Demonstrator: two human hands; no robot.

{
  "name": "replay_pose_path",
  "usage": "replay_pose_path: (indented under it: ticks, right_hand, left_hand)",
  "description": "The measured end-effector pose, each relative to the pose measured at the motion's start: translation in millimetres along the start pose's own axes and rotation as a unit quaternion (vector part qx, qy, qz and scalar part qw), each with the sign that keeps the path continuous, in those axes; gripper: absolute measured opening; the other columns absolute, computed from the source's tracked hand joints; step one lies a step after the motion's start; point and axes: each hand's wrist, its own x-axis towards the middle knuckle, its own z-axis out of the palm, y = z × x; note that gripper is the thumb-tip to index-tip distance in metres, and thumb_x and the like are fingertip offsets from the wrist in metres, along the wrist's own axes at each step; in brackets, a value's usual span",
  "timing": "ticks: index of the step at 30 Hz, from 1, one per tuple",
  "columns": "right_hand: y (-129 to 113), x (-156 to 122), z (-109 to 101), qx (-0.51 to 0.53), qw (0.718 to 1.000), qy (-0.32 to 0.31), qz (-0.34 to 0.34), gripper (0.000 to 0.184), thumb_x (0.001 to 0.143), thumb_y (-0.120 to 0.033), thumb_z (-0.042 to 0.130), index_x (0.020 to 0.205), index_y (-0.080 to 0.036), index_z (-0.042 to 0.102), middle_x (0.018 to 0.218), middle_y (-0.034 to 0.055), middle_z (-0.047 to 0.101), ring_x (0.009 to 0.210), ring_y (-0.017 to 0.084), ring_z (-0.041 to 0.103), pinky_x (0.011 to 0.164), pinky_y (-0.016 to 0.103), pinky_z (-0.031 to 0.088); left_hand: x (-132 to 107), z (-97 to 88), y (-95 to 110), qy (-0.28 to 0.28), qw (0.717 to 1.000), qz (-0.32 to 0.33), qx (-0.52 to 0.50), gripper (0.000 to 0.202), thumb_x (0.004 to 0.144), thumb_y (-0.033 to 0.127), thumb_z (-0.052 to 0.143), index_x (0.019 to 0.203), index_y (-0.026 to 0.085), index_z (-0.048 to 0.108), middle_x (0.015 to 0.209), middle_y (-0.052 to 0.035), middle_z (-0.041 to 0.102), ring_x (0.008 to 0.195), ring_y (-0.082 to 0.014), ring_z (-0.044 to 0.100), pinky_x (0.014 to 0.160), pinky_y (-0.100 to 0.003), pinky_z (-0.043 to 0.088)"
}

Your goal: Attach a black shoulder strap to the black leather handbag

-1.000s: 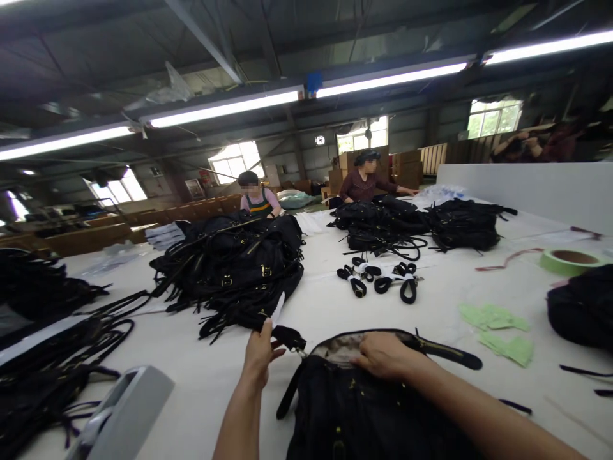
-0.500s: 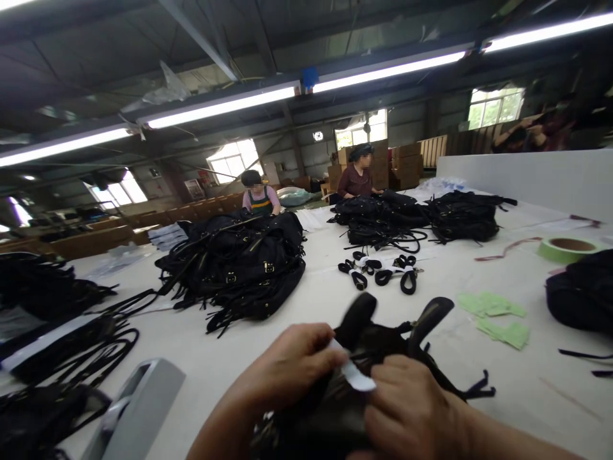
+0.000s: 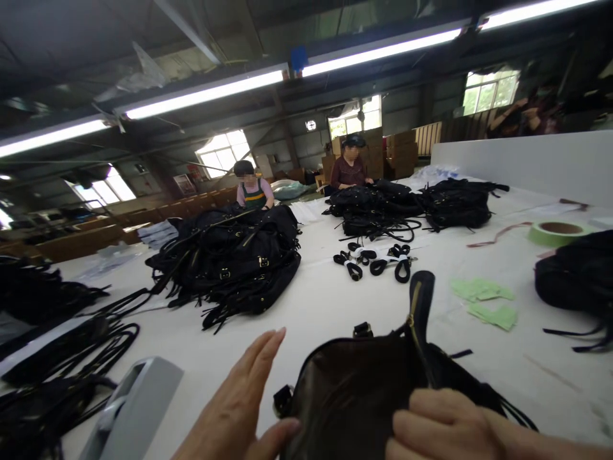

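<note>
A black bag stands in front of me with its mouth spread, showing a dark brown lining. A zipper end sticks up at its right side. My left hand is open at the bag's left edge, fingers stretched upward and the thumb against or near the rim. My right hand is closed on the right edge of the bag; its fingertips are hidden from view. Beyond the bag lie several bundled black straps with white bands around them.
Heaped black bags lie at left centre, with more bags farther back. A grey dispenser-like object stands front left. At right are green paper pieces, a green tape roll and another black bag. Two people work across the white table.
The white strip that was between both hands is out of sight. My left hand has opened and moved left. The bag now stands with its mouth wide, my right hand on its edge.
</note>
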Motion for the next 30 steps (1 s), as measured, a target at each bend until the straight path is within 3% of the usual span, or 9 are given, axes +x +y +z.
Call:
replay_pose_path:
  ticks: [3,5,8,13,15,17,22,26,30]
  right_hand:
    - [28,43,-15,-0.043,0.993,0.063,-0.091,0.043,0.090,-0.036,0.058,0.055,-0.019,0.042,0.048,-0.0040,0.036,0.043,0.011,0.032,0.043,0.031,0.017]
    - [44,66,-19,-0.062,0.986,0.107,-0.113,0.048,0.089,-0.046,0.059,0.054,-0.019,0.040,0.049,-0.0045,0.035,0.045,0.010,0.033,0.047,0.031,0.016]
    - [62,88,-20,-0.099,0.974,0.153,-0.131,0.051,0.087,-0.050,0.062,0.054,-0.019,0.039,0.049,-0.0049,0.034,0.047,0.010,0.033,0.049,0.031,0.016]
    - [79,93,-19,-0.127,0.967,0.194,-0.105,0.046,0.085,-0.047,0.066,0.057,-0.018,0.044,0.051,-0.0042,0.042,0.050,0.011,0.037,0.051,0.030,0.019]
    - [79,79,-5,-0.106,0.977,0.160,-0.091,0.047,0.087,-0.048,0.062,0.058,-0.018,0.042,0.052,-0.0037,0.043,0.050,0.011,0.037,0.051,0.031,0.019]
    - [74,57,21,-0.064,0.994,0.068,-0.062,0.046,0.086,-0.052,0.061,0.060,-0.018,0.044,0.055,-0.0027,0.046,0.049,0.011,0.038,0.050,0.031,0.018]
    - [56,8,80,0.028,0.972,-0.228,0.045,0.042,0.068,-0.053,0.078,0.071,-0.018,0.053,0.066,-0.0009,0.057,0.050,0.013,0.046,0.047,0.030,0.012]
    - [57,16,77,0.057,0.957,-0.259,0.121,0.034,0.074,-0.045,0.076,0.076,-0.018,0.056,0.079,0.0023,0.060,0.067,0.018,0.054,0.054,0.030,0.027]
    - [64,37,66,0.075,0.949,-0.245,0.182,0.037,0.076,-0.051,0.071,0.082,-0.018,0.057,0.093,0.0071,0.058,0.084,0.025,0.054,0.071,0.035,0.040]
  left_hand:
    - [-2,-10.1,-8,-0.177,0.975,-0.106,-0.084,0.072,0.068,0.049,0.071,0.134,0.027,0.049,0.127,-0.0092,0.058,0.109,-0.0298,0.057,0.092,-0.039,0.048]
    - [3,-9.5,-1,-0.220,0.961,-0.118,-0.117,0.049,0.075,0.051,0.064,0.116,0.023,0.060,0.104,-0.0060,0.065,0.093,-0.0230,0.060,0.080,-0.030,0.049]
    - [21,-18.1,16,-0.149,0.979,-0.085,-0.110,0.036,0.077,0.054,0.058,0.090,0.021,0.059,0.078,0.0004,0.057,0.073,-0.0152,0.052,0.064,-0.023,0.042]
    - [29,-64.3,27,0.019,1.000,0.005,-0.016,0.041,0.071,0.061,0.062,0.070,0.023,0.048,0.064,0.0035,0.044,0.063,-0.0141,0.041,0.055,-0.023,0.032]
    - [19,-72.8,22,0.119,0.990,0.012,0.074,0.044,0.066,0.066,0.064,0.069,0.024,0.051,0.064,0.0022,0.050,0.062,-0.0162,0.045,0.055,-0.025,0.032]
    - [8,-67.2,11,0.151,0.979,-0.016,0.137,0.040,0.061,0.060,0.070,0.068,0.025,0.053,0.066,0.0013,0.057,0.064,-0.0185,0.049,0.057,-0.026,0.034]
    - [4,-26.9,-32,-0.004,0.988,-0.122,0.098,0.024,0.064,0.033,0.068,0.067,0.023,0.047,0.072,0.0024,0.063,0.072,-0.0194,0.054,0.063,-0.026,0.035]
    - [1,-24.5,-46,-0.050,0.991,-0.109,-0.059,0.028,0.071,0.047,0.065,0.073,0.022,0.053,0.074,-0.0006,0.062,0.073,-0.0180,0.053,0.067,-0.026,0.038]
    - [-7,-35.8,-44,-0.120,0.961,-0.136,-0.211,0.054,0.065,0.071,0.064,0.076,0.018,0.061,0.066,0.0007,0.054,0.060,-0.0112,0.041,0.057,-0.022,0.033]
